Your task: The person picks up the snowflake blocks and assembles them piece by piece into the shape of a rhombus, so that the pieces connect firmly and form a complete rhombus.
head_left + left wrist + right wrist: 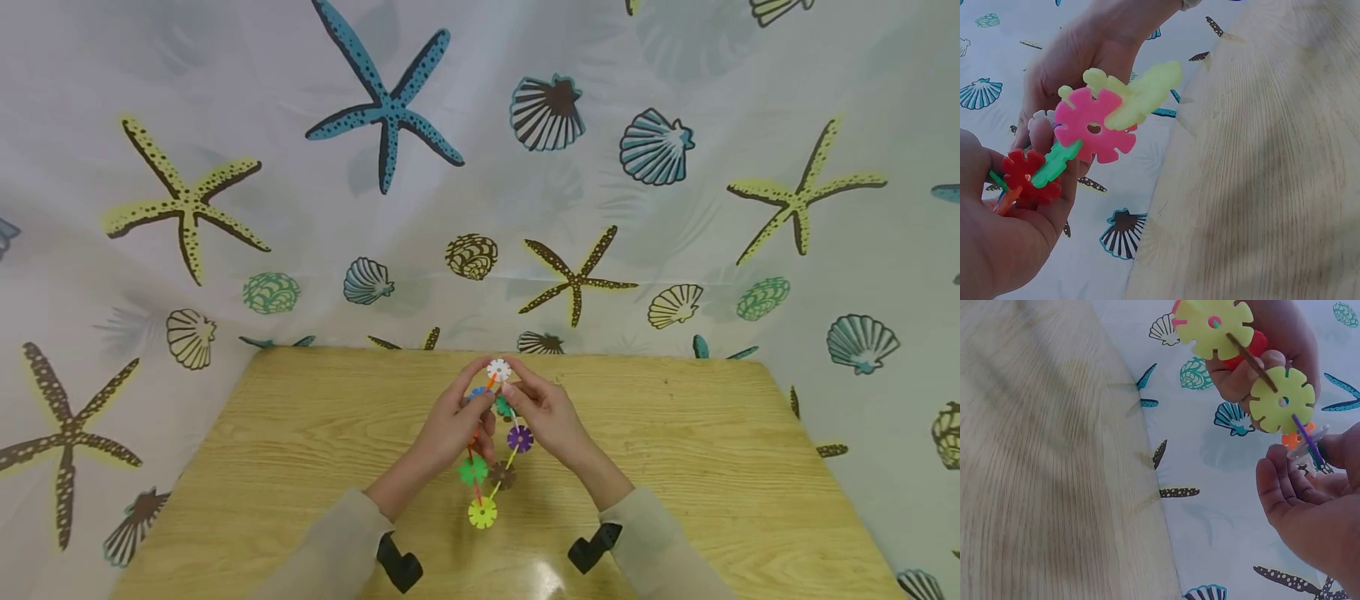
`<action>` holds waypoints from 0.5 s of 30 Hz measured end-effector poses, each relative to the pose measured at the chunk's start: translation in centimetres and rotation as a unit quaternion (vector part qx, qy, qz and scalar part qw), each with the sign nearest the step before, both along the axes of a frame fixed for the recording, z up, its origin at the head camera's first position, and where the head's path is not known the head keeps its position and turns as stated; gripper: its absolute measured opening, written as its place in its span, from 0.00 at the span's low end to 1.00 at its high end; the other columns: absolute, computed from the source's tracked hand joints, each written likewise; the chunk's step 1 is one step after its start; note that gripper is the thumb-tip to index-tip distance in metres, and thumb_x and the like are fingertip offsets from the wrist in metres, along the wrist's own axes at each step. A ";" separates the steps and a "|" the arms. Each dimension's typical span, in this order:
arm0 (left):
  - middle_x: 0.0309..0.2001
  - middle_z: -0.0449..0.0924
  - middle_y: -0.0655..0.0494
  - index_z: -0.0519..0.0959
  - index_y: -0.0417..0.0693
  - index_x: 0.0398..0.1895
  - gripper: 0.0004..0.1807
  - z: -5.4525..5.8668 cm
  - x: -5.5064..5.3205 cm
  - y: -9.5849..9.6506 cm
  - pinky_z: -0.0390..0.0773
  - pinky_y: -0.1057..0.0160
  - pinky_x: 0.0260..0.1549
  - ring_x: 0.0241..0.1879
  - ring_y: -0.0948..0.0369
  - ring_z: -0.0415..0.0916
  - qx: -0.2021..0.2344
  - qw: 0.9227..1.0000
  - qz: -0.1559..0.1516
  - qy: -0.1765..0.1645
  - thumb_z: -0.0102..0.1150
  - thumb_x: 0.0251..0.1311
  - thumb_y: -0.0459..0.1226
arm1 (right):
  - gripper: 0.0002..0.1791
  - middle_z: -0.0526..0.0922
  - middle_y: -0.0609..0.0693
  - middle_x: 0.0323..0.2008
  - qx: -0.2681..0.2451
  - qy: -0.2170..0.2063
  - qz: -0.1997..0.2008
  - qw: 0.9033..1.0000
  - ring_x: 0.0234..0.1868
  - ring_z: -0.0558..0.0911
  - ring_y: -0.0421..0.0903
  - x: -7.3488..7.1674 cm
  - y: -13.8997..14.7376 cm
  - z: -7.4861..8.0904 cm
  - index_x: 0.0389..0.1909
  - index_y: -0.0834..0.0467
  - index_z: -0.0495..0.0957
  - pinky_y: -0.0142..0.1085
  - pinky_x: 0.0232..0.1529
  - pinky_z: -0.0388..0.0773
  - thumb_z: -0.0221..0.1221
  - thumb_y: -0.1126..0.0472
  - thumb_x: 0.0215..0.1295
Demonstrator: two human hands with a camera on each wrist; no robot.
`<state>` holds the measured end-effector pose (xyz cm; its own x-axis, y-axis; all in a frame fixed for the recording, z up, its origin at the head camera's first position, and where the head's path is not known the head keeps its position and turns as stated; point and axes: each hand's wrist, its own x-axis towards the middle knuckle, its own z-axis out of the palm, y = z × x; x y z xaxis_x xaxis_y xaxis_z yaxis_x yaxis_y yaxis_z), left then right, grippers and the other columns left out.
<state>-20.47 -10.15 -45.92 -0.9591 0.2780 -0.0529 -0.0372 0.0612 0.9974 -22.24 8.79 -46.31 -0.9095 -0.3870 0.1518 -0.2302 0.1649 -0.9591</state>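
Note:
Several notched plastic snowflake discs are slotted together in a looped chain [482, 523], held above the table. At its far end, the left hand [447, 425] and right hand [557, 423] meet around a white disc [493, 365]. Purple [513, 436], brown [502, 477] and green [467, 472] discs hang nearer, with a yellow one nearest. In the left wrist view, the left hand's curled fingers hold the chain by a red disc [1016, 164]; a pink disc [1072, 119] stands beyond. In the right wrist view, the right hand [1316, 506] pinches a whitish disc [1302, 449] beside a yellow one. Fingers partly hide some discs.
The wooden table [300, 483] extends beneath and around both hands. Behind it and at its sides hangs a pale cloth [465, 200] printed with starfish and shells. A black strap piece [400, 565] sits near the left cuff, another [592, 550] near the right.

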 end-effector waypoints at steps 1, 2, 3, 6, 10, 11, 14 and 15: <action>0.24 0.76 0.51 0.54 0.69 0.83 0.30 -0.2 -0.1 0.0 0.87 0.53 0.24 0.15 0.58 0.79 0.010 1.000 0.000 -0.011 0.44 0.83 0.41 | 0.31 0.85 0.65 0.58 0.002 -0.003 -0.002 1.000 0.58 0.85 0.55 -0.1 0.1 -0.1 0.83 0.57 0.57 0.43 0.58 0.84 0.51 0.56 0.85; 0.25 0.76 0.52 0.54 0.66 0.83 0.30 -0.3 -0.3 0.0 0.88 0.53 0.26 0.16 0.58 0.80 0.017 1.000 0.002 -0.024 0.45 0.83 0.42 | 0.31 0.85 0.64 0.57 0.005 -0.006 -0.003 1.000 0.55 0.86 0.54 -0.2 0.1 -0.2 0.83 0.56 0.58 0.40 0.55 0.84 0.51 0.56 0.85; 0.26 0.77 0.52 0.55 0.63 0.83 0.30 -0.5 -0.4 0.0 0.88 0.54 0.28 0.17 0.58 0.81 0.024 0.999 0.006 -0.035 0.45 0.82 0.42 | 0.31 0.85 0.64 0.57 0.006 -0.010 -0.005 1.000 0.53 0.85 0.53 -0.3 0.2 -0.4 0.83 0.55 0.58 0.38 0.51 0.83 0.51 0.55 0.85; 0.30 0.78 0.53 0.57 0.51 0.81 0.29 -0.8 -0.6 0.0 0.89 0.55 0.34 0.22 0.60 0.83 0.040 0.997 0.015 -0.061 0.45 0.81 0.42 | 0.30 0.85 0.64 0.57 0.012 -0.018 -0.008 1.000 0.49 0.85 0.51 -0.7 0.4 -0.9 0.83 0.53 0.59 0.34 0.46 0.80 0.50 0.55 0.85; 0.37 0.80 0.49 0.63 0.39 0.76 0.26 -1.1 -0.7 -0.3 0.90 0.50 0.46 0.30 0.59 0.85 0.047 0.996 0.014 -0.078 0.42 0.81 0.40 | 0.30 0.85 0.65 0.56 0.010 -0.034 -0.008 0.999 0.47 0.85 0.51 -1.2 0.7 -1.5 0.83 0.54 0.59 0.34 0.44 0.80 0.50 0.55 0.85; 0.39 0.80 0.47 0.64 0.37 0.74 0.25 -1.2 -0.7 -0.4 0.89 0.48 0.48 0.32 0.58 0.86 0.042 0.996 0.011 -0.080 0.41 0.81 0.40 | 0.31 0.85 0.65 0.56 0.010 -0.037 -0.007 0.999 0.46 0.85 0.49 -1.3 0.8 -1.6 0.83 0.54 0.58 0.33 0.44 0.81 0.50 0.55 0.85; 0.48 0.81 0.40 0.68 0.34 0.72 0.24 -1.6 -0.9 -0.8 0.89 0.46 0.49 0.38 0.56 0.87 0.002 0.997 0.006 -0.082 0.42 0.81 0.39 | 0.31 0.85 0.67 0.54 0.009 -0.044 -0.004 0.999 0.39 0.83 0.47 -1.7 1.0 -2.1 0.83 0.54 0.57 0.34 0.39 0.79 0.49 0.55 0.86; 0.51 0.81 0.38 0.69 0.33 0.71 0.24 -1.8 -0.9 -0.9 0.89 0.47 0.48 0.39 0.55 0.88 -0.015 0.997 0.005 -0.081 0.43 0.81 0.39 | 0.31 0.85 0.67 0.54 0.009 -0.047 -0.004 0.999 0.38 0.82 0.45 -1.8 1.0 -2.3 0.83 0.54 0.57 0.34 0.38 0.78 0.49 0.55 0.86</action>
<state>-21.37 -11.05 -47.72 -0.9400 0.2642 -0.2158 -0.1988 0.0900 0.9759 -24.06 9.83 -48.59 -0.9226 -0.3814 0.0580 -0.1372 0.1840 -0.9733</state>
